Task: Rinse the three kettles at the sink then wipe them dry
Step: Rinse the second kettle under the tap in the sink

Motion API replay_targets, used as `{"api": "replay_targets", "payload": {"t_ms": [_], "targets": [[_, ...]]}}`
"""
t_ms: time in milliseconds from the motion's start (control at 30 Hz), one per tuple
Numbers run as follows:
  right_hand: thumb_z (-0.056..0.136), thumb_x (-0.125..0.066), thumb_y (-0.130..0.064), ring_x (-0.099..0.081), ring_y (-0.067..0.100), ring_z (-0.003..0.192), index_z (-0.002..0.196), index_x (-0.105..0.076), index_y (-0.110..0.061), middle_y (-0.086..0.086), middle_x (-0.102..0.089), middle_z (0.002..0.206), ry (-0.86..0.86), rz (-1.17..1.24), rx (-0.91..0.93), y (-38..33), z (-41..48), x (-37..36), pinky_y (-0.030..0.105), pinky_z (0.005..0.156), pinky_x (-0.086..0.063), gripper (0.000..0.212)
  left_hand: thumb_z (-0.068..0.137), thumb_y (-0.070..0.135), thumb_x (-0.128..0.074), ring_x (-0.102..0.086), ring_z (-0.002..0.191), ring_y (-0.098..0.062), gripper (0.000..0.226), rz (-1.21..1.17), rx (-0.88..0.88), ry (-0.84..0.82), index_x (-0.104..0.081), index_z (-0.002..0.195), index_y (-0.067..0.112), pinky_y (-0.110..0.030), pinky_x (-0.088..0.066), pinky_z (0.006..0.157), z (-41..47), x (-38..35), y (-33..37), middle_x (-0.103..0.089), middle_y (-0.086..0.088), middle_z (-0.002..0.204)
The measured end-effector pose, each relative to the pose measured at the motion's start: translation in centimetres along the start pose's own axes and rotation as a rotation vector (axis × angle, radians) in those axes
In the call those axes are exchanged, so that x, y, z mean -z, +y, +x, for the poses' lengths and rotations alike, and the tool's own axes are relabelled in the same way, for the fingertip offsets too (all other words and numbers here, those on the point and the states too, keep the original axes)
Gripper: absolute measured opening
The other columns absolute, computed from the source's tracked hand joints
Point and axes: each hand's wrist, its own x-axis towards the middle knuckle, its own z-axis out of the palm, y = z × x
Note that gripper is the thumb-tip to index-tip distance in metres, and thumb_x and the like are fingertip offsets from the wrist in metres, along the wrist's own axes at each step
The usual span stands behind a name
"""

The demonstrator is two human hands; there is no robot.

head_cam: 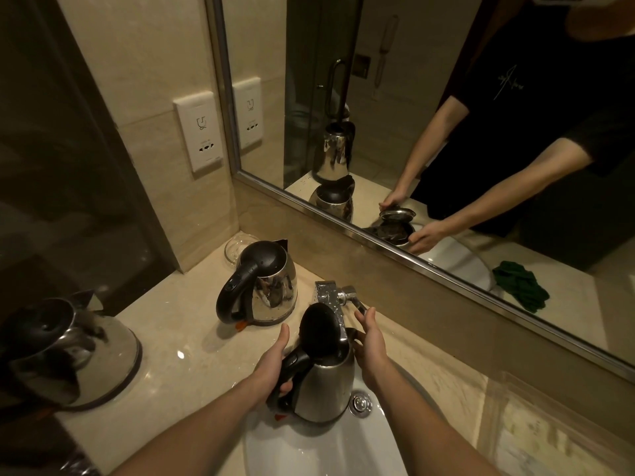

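Held kettle (323,386): steel body, black lid flipped up, upright over sink basin (309,451), just below tap (330,297).
Left hand (275,365): fingers wrapped round kettle's black handle, thumb stretched up.
Right hand (369,341): fingers nearly straight, beside kettle rim, tips near tap lever; grasps nothing; contact with kettle unclear.
Drain plug (360,403) just right of kettle base.
Second kettle (261,286): lid closed, on counter (178,324) behind-left.
Third kettle (68,352): far left on counter.
Mirror (429,97) behind tap; wall socket (199,135) on left.
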Motion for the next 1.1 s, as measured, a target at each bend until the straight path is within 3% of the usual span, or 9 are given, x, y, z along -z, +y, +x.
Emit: {"api": "replay_targets", "payload": {"t_ms": [400,867,967,1100], "targets": [[0.094,-0.023,-0.066,-0.035,0.033,0.137,0.14,-0.048,-0.026,0.017,-0.038,0.148,0.004,0.009,-0.004,0.1,0.1,0.0,0.045,0.11,-0.025,0.066,0.087,0.08,-0.031,-0.045,0.036,-0.015,0.084,0.01,0.007,0.004,-0.065,0.093,0.003,-0.022,-0.037,0.039,0.5,0.1,-0.2,-0.052,-0.007,0.054],[0.093,-0.024,-0.068,-0.032,0.033,0.139,0.14,-0.047,-0.027,0.016,-0.036,0.15,0.002,0.008,-0.003,0.2,0.3,-0.1,0.047,0.113,-0.022,0.067,0.079,0.082,-0.036,-0.041,0.035,-0.016,0.085,-0.023,0.005,-0.018,-0.064,0.087,0.001,-0.022,-0.034,0.037,0.9,0.4,-0.4,-0.048,-0.009,0.055],[0.093,-0.023,-0.067,-0.031,0.033,0.14,0.141,-0.047,-0.027,0.015,-0.034,0.151,0.005,-0.003,-0.002,0.2,0.4,-0.1,0.047,0.113,-0.021,0.067,0.082,0.081,-0.037,-0.043,0.035,-0.017,0.089,-0.028,0.011,0.002,-0.066,0.098,-0.001,-0.022,-0.035,0.038,1.1,0.4,-0.4,-0.049,-0.01,0.058],[0.092,-0.023,-0.069,-0.028,0.032,0.141,0.14,-0.047,-0.027,0.014,-0.033,0.152,0.012,-0.017,0.004,0.3,0.4,-0.3,0.049,0.115,-0.019,0.068,0.083,0.08,-0.035,-0.042,0.036,-0.018,0.085,-0.008,0.008,0.012,-0.065,0.087,0.001,-0.023,-0.034,0.039,1.0,0.5,-0.5,-0.048,-0.009,0.054]]}}
